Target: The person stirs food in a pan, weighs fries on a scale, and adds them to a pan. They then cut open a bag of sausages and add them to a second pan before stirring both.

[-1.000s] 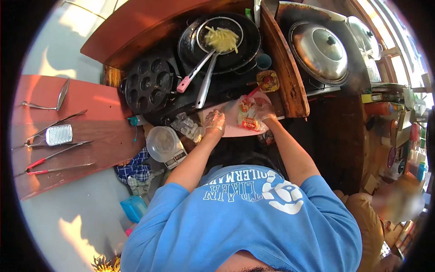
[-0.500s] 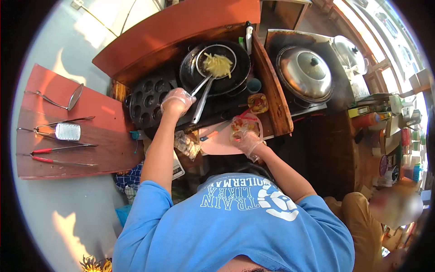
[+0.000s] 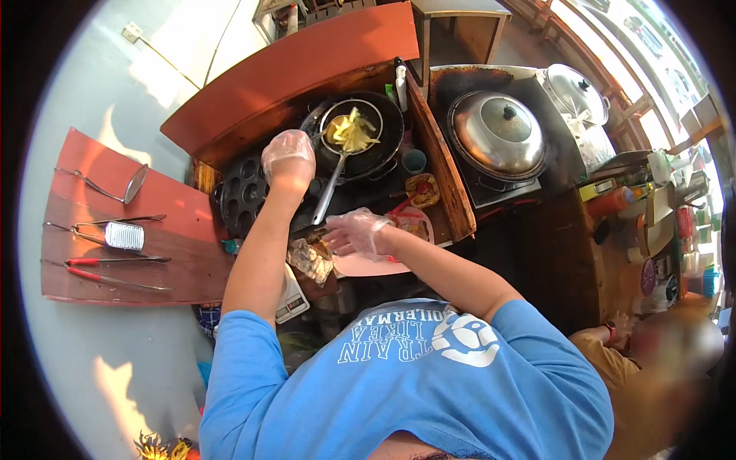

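Fries [image 3: 353, 132] were in the round strainer [image 3: 372, 107], inside the wok [image 3: 391, 146], far of the hands; pile looked looser and blurred vs. half a second before, some hanging over the right rim. Left hand [image 3: 289, 157] was up at the wok's left, grip curled tight, apparently round a utensil [image 3: 320, 136] reaching into the fries; its handle was hidden under the glove. Right hand [image 3: 356, 231] was the main change: off the packet [image 3: 414, 224] on the pink board [image 3: 368, 267], moved left to just beside the near end of the strainer's metal handle [image 3: 330, 192]. Its grip was wide, fingers spread, nothing in it; couldn't tell if it touched the handle. My read: work had shifted from board to wok, both hands now serving the fries. Sauce tub [image 3: 422, 189] stood right of the hands; lidded pot [image 3: 494, 134] farther right past the wooden partition [image 3: 445, 169]; grater [image 3: 124, 235] on the left bench [image 3: 77, 276].
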Demonstrator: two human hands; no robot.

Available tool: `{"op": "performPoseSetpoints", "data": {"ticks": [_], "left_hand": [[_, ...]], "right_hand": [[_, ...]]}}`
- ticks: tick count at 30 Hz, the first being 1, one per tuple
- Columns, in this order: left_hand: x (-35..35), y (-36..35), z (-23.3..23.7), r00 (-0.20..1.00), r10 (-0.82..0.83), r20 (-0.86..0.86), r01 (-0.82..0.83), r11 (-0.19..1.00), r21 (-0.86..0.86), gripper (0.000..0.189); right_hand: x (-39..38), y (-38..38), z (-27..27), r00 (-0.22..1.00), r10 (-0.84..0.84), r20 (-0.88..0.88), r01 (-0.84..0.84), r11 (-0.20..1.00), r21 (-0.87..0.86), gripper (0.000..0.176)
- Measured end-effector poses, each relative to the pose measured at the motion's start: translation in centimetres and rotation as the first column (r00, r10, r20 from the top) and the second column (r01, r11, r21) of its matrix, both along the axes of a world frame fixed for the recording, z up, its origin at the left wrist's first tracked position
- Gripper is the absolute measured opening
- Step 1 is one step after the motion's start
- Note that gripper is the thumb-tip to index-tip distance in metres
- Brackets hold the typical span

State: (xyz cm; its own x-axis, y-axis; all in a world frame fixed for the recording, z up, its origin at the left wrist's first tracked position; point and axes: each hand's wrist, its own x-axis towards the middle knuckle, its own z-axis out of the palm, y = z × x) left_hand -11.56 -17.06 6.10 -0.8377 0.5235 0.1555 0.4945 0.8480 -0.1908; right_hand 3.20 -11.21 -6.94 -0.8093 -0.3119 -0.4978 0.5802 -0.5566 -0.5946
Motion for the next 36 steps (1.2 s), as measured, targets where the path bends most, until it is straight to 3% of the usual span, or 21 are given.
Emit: {"op": "performPoseSetpoints", "data": {"ticks": [3, 4, 5, 6, 7, 8, 9, 10, 11, 12, 13, 14, 16, 18, 20, 21, 24, 27, 33, 35, 36], "left_hand": [[0.4, -1.3, -0.4, 0.996, -0.039, -0.084, 0.033, 0.997, -0.077, 0.023], [0.2, -2.1, -0.6, 0.989, -0.073, -0.128, 0.062, 0.994, -0.088, 0.025], [0.3, -2.8, -0.1, 0.999, 0.013, -0.048, -0.020, 0.989, -0.148, 0.023], [0.8, -4.3, -0.1, 0.990, -0.078, -0.114, 0.057, 0.983, -0.173, 0.027], [0.7, -6.1, -1.3, 0.955, -0.186, -0.229, 0.153, 0.976, -0.157, 0.028], [0.7, -7.6, -2.6, 0.895, -0.291, -0.337, 0.254, 0.956, -0.149, 0.028], [1.2, -8.3, -2.6, 0.918, -0.257, -0.304, 0.210, 0.961, -0.179, 0.029], [1.5, -8.6, -2.6, 0.937, -0.217, -0.273, 0.163, 0.965, -0.207, 0.031], [1.4, -9.0, -2.7, 0.961, -0.174, -0.217, 0.137, 0.975, -0.175, 0.033], [2.0, -8.6, -2.1, 0.987, -0.069, -0.143, 0.061, 0.996, -0.057, 0.030], [2.0, -8.5, -2.3, 0.991, -0.081, -0.107, 0.093, 0.988, 0.121, 0.029], [2.0, -8.5, -2.5, 0.993, -0.095, -0.075, 0.113, 0.949, 0.296, 0.027], [3.9, -5.9, 0.0, 0.974, -0.110, 0.200, 0.008, 0.892, 0.451, 0.028], [3.8, -4.5, -2.2, 0.919, -0.238, 0.313, -0.054, 0.713, 0.699, 0.034], [5.0, -1.4, -2.6, 0.843, -0.313, 0.437, -0.138, 0.660, 0.739, 0.035], [6.3, 0.2, -1.8, 0.860, -0.410, 0.306, 0.061, 0.676, 0.735, 0.034], [7.8, 5.9, -2.4, 0.859, -0.336, 0.386, -0.003, 0.751, 0.661, 0.031], [8.8, 10.2, -4.2, 0.903, -0.359, 0.235, 0.135, 0.758, 0.638, 0.028], [10.8, 15.5, -5.7, 0.914, -0.251, 0.318, 0.037, 0.833, 0.553, 0.014], [11.3, 16.7, -5.8, 0.896, -0.231, 0.379, 0.015, 0.870, 0.493, 0.015], [11.4, 17.3, -6.1, 0.889, -0.244, 0.387, 0.037, 0.881, 0.472, 0.016]], "right_hand": [[3.2, 4.3, 3.4, 0.945, 0.253, -0.206, -0.161, 0.911, 0.381, 0.045], [4.7, 6.5, 5.4, 0.911, 0.370, -0.184, -0.211, 0.799, 0.563, 0.047], [6.6, 9.2, 9.4, 0.848, 0.494, -0.192, -0.182, 0.611, 0.770, 0.049], [7.5, 12.1, 9.1, 0.747, 0.596, -0.293, 0.037, 0.403, 0.915, 0.050], [8.4, 15.0, 10.6, 0.825, 0.530, -0.194, -0.041, 0.399, 0.916, 0.043], [9.3, 18.5, 10.8, 0.903, 0.379, -0.203, -0.033, 0.532, 0.846, 0.034], [9.7, 21.5, 11.1, 0.943, 0.287, -0.167, 0.049, 0.377, 0.925, 0.028], [9.2, 26.3, 9.4, 0.974, 0.167, -0.153, 0.080, 0.377, 0.923, 0.026], [8.3, 30.3, 7.9, 0.971, 0.188, -0.149, 0.167, -0.083, 0.982, 0.026], [7.0, 34.5, 6.3, 0.982, 0.063, -0.178, 0.184, -0.102, 0.978, 0.029], [5.7, 36.5, 6.9, 0.998, -0.014, -0.058, 0.046, -0.437, 0.898, 0.033], [5.5, 39.0, 5.9, 0.988, -0.022, -0.155, 0.133, -0.407, 0.904, 0.036], [4.0, 42.3, 2.4, 0.964, 0.091, -0.249, 0.246, -0.658, 0.712, 0.030], [2.7, 42.8, 1.8, 0.998, 0.028, -0.059, 0.063, -0.658, 0.750, 0.027], [0.2, 45.8, -1.7, 0.965, 0.212, 0.156, 0.061, -0.756, 0.652, 0.033], [-0.2, 46.0, -1.6, 0.984, 0.159, 0.084, 0.054, -0.706, 0.706, 0.032], [0.6, 45.5, -0.3, 0.994, 0.109, -0.026, 0.088, -0.620, 0.780, 0.028], [2.0, 45.4, 2.2, 0.994, 0.083, -0.077, 0.111, -0.591, 0.799, 0.025], [1.7, 50.1, -0.4, 0.996, 0.063, 0.060, -0.005, -0.652, 0.758, 0.028], [2.8, 49.0, 1.1, 0.991, 0.036, -0.131, 0.127, -0.585, 0.801, 0.028], [2.8, 48.9, 1.1, 0.991, 0.052, -0.124, 0.131, -0.587, 0.799, 0.028]]}}
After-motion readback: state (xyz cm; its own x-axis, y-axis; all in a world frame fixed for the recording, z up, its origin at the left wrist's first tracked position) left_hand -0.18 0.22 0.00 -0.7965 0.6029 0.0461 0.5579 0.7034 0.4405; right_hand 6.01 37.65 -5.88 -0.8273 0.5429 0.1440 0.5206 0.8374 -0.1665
